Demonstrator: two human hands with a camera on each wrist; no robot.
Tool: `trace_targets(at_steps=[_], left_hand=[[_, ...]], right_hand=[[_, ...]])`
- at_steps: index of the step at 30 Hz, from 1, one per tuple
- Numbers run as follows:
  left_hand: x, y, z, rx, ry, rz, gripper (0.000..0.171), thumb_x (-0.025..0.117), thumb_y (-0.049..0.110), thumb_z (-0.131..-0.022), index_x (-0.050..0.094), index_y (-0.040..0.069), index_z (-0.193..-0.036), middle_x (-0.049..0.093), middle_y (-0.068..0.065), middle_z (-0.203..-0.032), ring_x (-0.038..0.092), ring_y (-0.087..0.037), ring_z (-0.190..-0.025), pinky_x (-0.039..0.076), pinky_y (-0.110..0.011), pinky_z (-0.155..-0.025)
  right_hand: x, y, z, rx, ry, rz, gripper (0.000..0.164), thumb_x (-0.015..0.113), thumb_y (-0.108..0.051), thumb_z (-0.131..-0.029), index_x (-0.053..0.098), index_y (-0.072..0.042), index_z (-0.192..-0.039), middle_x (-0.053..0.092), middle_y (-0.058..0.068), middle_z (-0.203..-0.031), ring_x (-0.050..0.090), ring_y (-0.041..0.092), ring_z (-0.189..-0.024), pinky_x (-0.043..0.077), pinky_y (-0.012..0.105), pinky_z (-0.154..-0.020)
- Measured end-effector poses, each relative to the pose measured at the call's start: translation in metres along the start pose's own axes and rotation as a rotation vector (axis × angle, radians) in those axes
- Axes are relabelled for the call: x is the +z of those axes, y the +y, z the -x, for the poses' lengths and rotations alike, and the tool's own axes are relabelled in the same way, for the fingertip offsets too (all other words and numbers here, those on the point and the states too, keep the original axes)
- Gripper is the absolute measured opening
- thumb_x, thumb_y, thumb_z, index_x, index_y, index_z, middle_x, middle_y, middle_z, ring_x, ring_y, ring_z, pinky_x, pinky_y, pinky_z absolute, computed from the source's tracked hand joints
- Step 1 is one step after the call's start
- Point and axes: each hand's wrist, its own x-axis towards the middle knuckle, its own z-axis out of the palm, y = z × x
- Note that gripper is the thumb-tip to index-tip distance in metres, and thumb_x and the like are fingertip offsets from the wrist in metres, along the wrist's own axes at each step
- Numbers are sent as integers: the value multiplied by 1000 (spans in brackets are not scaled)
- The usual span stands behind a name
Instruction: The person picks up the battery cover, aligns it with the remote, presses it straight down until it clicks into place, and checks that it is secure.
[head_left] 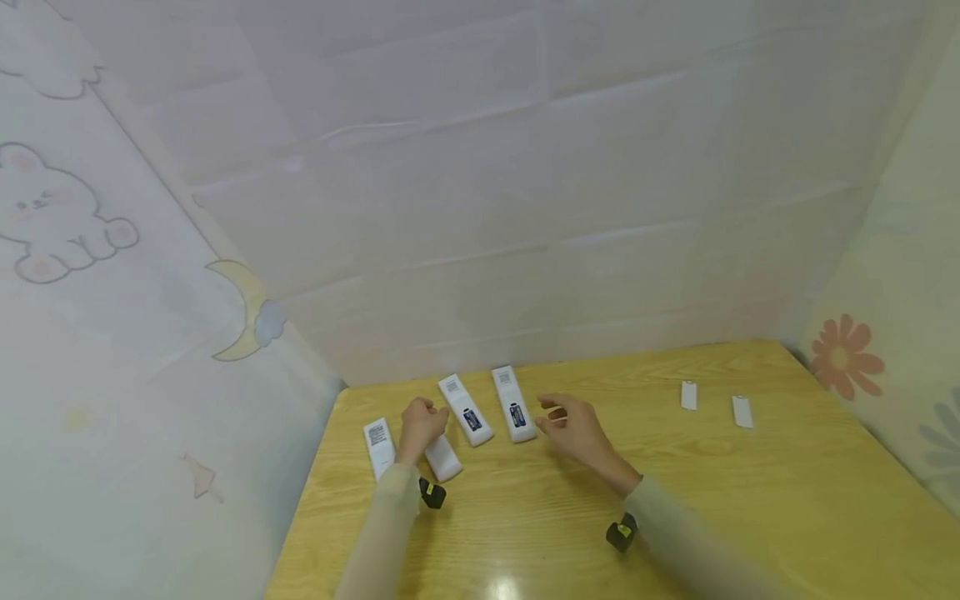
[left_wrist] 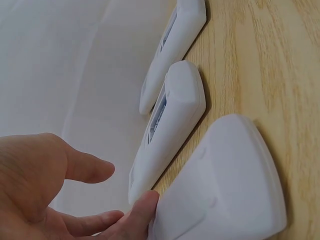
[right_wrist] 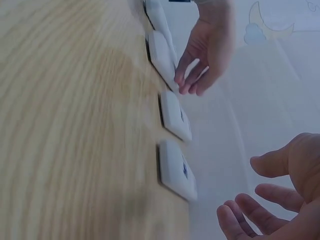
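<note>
Several white remote controls lie face down on the wooden table. My left hand (head_left: 420,427) is over the second remote from the left (head_left: 443,459); in the left wrist view a fingertip touches this remote's side (left_wrist: 225,190) and the thumb stands apart. Its back is covered. To its left lies another remote (head_left: 379,446), partly behind my wrist. The third remote (head_left: 453,394) and the rightmost remote (head_left: 506,385) have uncovered battery compartments with dark blue batteries (head_left: 472,419) inside. My right hand (head_left: 577,433) hovers just right of the rightmost remote, fingers loosely bent, holding nothing.
Two small white battery covers (head_left: 688,396) lie apart on the right part of the table (head_left: 555,533). A cloth-like wall (head_left: 525,250) stands behind the table's back edge, and printed walls rise at both sides.
</note>
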Motion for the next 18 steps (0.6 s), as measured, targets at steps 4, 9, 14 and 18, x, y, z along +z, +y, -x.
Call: trace_targets(at_steps=[4,9,14,18], left_hand=[[0,0,-2,-18,-12,-14,55,66,27,-103,56,-10,-141,67,-24,-131,71,-34,-110,61,-51,-99],[1,-1,-6,-19,-12,-29,55,66,27,-102,56,-10,-142,68,-24,-128,71,-32,-105,62,-50,-96],[3,1,-7,-3,3,-43,56,66,25,-99,56,-12,-141,71,-23,-122,71,-33,-107,62,-51,-97],[4,5,-7,8,13,-30,57,67,25,-99,57,-12,-141,71,-24,-124,69,-37,-114,60,-53,-102]], right_hand=[[-16,5,-4,-13,12,33,41,76,-11,-99,68,-1,-138,71,23,-131,71,34,-110,65,46,-92],[-31,12,-6,-29,15,68,43,75,-12,-100,66,1,-140,70,26,-133,71,37,-110,65,48,-93],[-46,18,-8,-37,17,95,43,73,-12,-102,64,1,-142,69,26,-134,71,39,-112,64,50,-92],[-59,22,-12,-52,25,106,44,73,-14,-103,63,2,-142,68,26,-134,71,41,-112,65,51,-92]])
